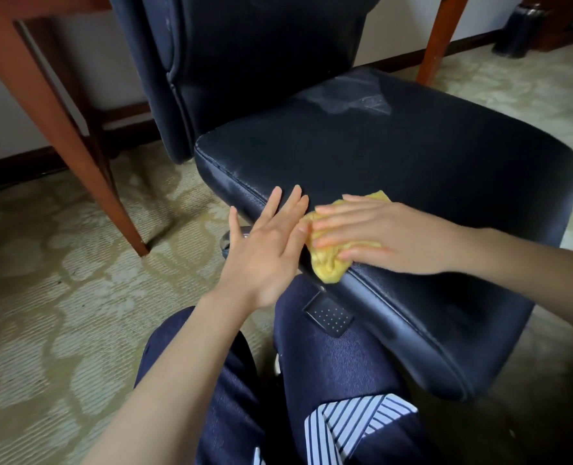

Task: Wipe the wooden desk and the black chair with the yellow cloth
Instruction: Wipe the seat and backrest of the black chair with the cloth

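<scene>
The black chair (395, 156) fills the middle of the head view, its seat turned toward me and its backrest rising at the top. A crumpled yellow cloth (328, 260) lies on the seat's near left edge. My right hand (379, 236) presses flat on the cloth with straight fingers. My left hand (265, 246) is spread open just left of the cloth, its fingertips reaching onto the seat's corner. The wooden desk shows only as reddish legs, one (60, 129) at the left and another (442, 35) behind the chair.
Patterned beige carpet (60, 313) covers the floor. My knees in dark trousers (328, 364) are right below the seat's front edge. A dark bin (519, 28) stands at the far right by the wall. A shiny patch (345, 95) marks the seat's rear.
</scene>
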Tool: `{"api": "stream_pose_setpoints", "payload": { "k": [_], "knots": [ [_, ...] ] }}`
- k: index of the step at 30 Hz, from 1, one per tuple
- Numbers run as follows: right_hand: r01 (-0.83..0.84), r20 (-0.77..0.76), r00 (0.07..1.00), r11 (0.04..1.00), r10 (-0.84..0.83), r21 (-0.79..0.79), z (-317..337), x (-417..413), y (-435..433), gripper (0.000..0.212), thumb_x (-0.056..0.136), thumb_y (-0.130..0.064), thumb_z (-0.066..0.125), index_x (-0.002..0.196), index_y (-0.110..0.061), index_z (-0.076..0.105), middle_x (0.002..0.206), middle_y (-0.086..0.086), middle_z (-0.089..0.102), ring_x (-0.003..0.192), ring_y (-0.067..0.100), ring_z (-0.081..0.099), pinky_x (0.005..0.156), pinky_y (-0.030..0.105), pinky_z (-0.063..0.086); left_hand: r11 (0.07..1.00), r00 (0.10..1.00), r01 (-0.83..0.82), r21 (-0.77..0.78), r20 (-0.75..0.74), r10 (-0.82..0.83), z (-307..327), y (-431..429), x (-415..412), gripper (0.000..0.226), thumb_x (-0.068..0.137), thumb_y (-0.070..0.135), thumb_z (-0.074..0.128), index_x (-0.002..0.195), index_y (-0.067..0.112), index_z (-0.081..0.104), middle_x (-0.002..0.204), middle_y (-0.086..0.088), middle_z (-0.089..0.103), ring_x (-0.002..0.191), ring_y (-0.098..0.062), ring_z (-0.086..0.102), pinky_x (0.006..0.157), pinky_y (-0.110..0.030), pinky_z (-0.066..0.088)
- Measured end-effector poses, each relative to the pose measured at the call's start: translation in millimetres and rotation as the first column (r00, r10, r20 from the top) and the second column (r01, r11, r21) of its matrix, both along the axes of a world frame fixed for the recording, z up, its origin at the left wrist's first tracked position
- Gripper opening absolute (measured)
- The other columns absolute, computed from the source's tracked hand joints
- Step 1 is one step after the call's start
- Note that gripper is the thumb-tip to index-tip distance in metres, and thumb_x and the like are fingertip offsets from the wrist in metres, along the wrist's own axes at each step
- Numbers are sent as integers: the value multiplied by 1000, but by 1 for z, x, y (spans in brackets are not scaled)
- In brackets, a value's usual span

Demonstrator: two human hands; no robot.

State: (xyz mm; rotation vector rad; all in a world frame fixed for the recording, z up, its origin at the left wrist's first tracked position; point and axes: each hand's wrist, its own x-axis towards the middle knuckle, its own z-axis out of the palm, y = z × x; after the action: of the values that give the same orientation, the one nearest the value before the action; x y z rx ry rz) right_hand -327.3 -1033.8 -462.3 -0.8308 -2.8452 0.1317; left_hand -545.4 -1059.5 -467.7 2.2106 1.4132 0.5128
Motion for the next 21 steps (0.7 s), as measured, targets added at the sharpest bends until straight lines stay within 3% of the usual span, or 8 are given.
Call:
{"api": "stream_pose_setpoints", "payload": {
  "k": [3,6,9,13,17,21],
  "knots": [
    [165,-180,964,973,-194,-163,17,-2,11,37,96,-36,44,132,-30,52,139,-27,34,135,-10,25,115,21,14,1000,1000,-11,5,-9,11,3,2,-2,49,101,46,11,149,39,18,155,26,7,142,7,-8,112,-47,-20],
    [337,-206,903,918,-378,-208,18,12,34,32,99,-23,49,130,-30,55,131,-35,35,131,-13,26,117,26,19,999,993,-44,7,-105,44,7,8,-4,52,99,47,10,149,37,21,155,27,9,142,7,-5,112,-48,-20],
    [524,-205,804,828,-558,-201,19,37,52,31,99,-22,47,127,-27,60,139,-17,45,134,3,35,115,39,26,997,978,-54,53,-196,63,11,16,-11,51,99,48,17,148,38,24,155,26,13,144,4,0,113,-50,-16],
    [776,-136,580,596,-803,-207,23,76,58,41,94,-48,37,131,-39,53,144,-11,45,133,19,42,110,48,31,997,964,-61,53,-255,73,18,25,-17,49,98,49,20,146,40,26,154,26,15,144,4,2,114,-49,-15],
    [910,-57,373,377,-926,-171,30,110,53,40,101,-38,33,137,-29,49,143,1,48,128,31,43,101,43,34,991,927,-83,101,-358,114,25,30,-18,49,99,48,18,147,39,26,154,26,14,145,-1,4,114,-50,-12],
    [958,-16,283,283,-959,-50,30,109,49,37,102,-31,33,131,-22,54,123,15,60,111,38,52,87,40,39,982,854,-131,135,-488,181,32,32,-11,54,99,48,10,150,34,21,158,18,9,148,-13,-1,114,-54,-9]
  ]
}}
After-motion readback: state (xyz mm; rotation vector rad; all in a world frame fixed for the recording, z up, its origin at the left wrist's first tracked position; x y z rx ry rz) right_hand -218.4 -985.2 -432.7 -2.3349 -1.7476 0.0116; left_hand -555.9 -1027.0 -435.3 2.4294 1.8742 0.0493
